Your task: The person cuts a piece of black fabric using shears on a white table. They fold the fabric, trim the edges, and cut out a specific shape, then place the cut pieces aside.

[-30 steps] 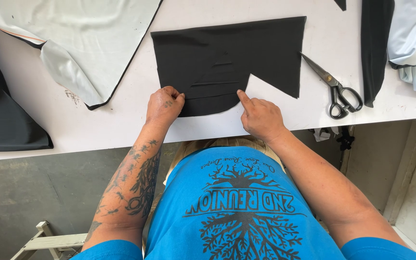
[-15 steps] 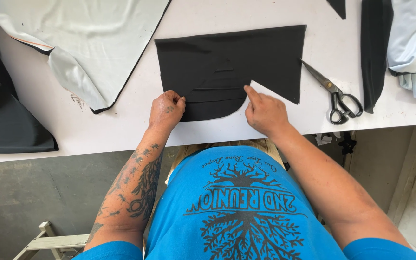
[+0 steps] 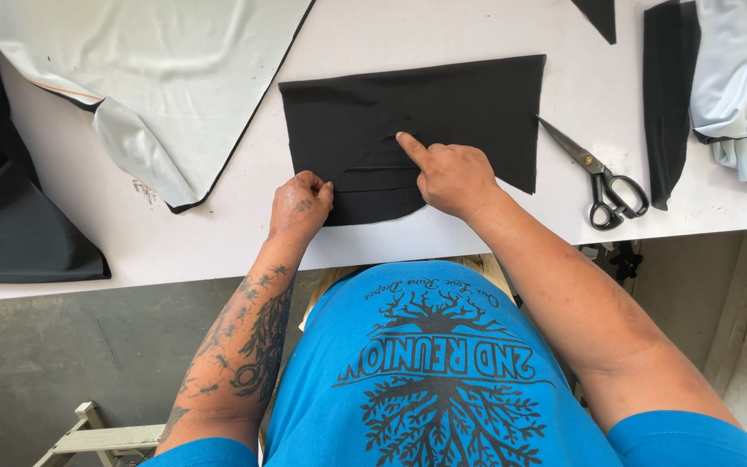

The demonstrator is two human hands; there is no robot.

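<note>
1. Head view: a black cloth (image 3: 425, 121) is spread flat on the white table (image 3: 218, 233), its near edge cut in a curve.
2. The left hand (image 3: 300, 206) is closed at the cloth's near left corner; the edge appears to be pinched between thumb and curled fingers (image 3: 326, 192), though the grip itself is partly hidden.
3. The right hand (image 3: 451, 177) is laid on the cloth's middle. Its index finger (image 3: 410, 145) is stretched out and pressed on the cloth, while the other fingers are curled in; nothing is gripped by it.
4. Folds in the cloth are seen running between the two hands, just beside the pointing fingertip.
5. Scissors (image 3: 603, 177) are lying closed on the table, right of the right hand's fingers and just beside the cloth's right edge.
6. A pale sheet (image 3: 157, 69) with a dark edge is spread beyond and left of the left fingers, apart from the cloth.
7. A black strip (image 3: 667, 95) and a light bundle (image 3: 745, 78) are lying well right of the right fingers, past the scissors.
</note>
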